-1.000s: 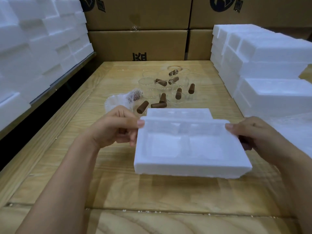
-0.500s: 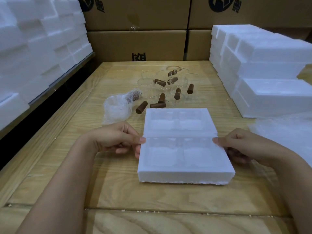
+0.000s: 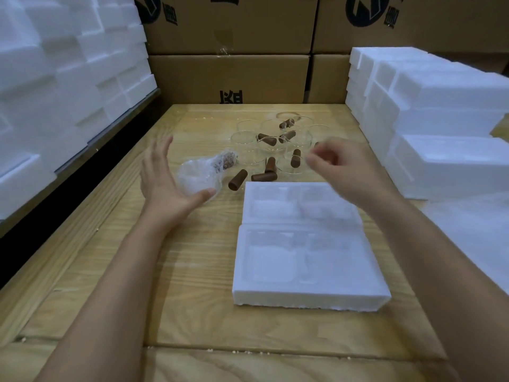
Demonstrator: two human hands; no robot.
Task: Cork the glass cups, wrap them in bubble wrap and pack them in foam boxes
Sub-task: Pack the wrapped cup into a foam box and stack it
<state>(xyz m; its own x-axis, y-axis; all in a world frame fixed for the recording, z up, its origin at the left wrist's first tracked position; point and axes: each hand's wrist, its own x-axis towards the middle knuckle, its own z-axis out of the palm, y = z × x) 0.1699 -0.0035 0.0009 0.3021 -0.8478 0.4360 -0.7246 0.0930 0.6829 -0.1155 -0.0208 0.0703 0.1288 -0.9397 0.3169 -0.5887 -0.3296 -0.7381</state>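
Head view, open foam box (image 3: 303, 257), cartons (image 3: 228, 75) with illegible black print

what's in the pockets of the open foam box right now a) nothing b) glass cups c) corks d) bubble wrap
a: both halves of the foam box show bare white pockets, while the cups and corks sit on the wood beyond it.

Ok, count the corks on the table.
8: four corks among the cups, three loose just beyond the foam box, one half hidden behind the right hand. More may be hidden.
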